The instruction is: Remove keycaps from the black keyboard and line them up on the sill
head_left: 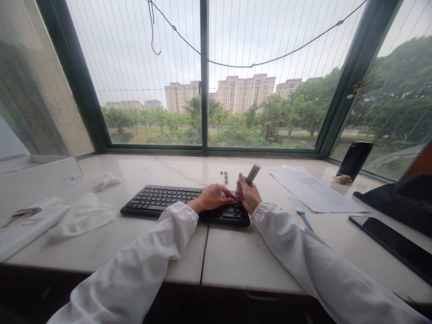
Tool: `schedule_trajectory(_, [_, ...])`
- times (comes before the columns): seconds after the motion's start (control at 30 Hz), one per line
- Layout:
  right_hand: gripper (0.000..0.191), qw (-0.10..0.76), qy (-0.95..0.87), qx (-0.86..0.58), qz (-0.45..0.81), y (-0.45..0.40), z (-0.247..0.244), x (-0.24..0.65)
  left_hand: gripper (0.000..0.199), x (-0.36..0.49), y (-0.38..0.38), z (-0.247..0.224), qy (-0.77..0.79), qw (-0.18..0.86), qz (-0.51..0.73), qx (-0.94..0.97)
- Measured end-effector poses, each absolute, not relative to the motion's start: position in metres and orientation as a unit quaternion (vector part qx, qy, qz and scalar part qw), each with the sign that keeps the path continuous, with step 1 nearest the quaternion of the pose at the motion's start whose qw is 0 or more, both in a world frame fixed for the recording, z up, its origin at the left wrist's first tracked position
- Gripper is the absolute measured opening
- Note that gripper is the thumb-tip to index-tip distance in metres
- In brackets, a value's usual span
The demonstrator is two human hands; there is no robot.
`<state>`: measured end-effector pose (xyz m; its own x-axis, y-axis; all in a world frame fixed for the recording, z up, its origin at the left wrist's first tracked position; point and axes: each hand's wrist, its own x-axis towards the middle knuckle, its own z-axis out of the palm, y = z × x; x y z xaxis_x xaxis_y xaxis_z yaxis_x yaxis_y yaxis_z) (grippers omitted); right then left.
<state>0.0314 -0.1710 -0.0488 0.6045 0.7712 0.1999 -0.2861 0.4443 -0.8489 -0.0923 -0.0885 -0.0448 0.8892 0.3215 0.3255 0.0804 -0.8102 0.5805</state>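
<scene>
Keyboard [165, 197] on pale countertop [141, 247]; left hand [215, 198] curled over its right-end keys [228, 215], any grip indiscernible; right hand [249, 194] clasped around dark stick-like implement [253, 174]; small keycap-like pieces [226, 177] behind keyboard.

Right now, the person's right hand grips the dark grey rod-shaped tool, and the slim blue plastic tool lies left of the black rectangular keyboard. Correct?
Wrong side: the head view shows the slim blue plastic tool lying right of the black rectangular keyboard. The rest holds: the person's right hand grips the dark grey rod-shaped tool.
</scene>
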Motion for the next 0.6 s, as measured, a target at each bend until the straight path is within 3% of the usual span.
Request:
schedule_trajectory(0.4, [0.041,0.641,-0.550,-0.517,0.137,-0.182,-0.055,0.023,0.038,-0.091,-0.084,-0.050,0.133,0.271,0.211,0.930])
schedule_trajectory(0.6, [0.041,0.642,-0.556,-0.513,0.125,-0.185,-0.053,0.020,0.043,-0.090,-0.085,-0.048,0.150,0.264,0.204,0.931])
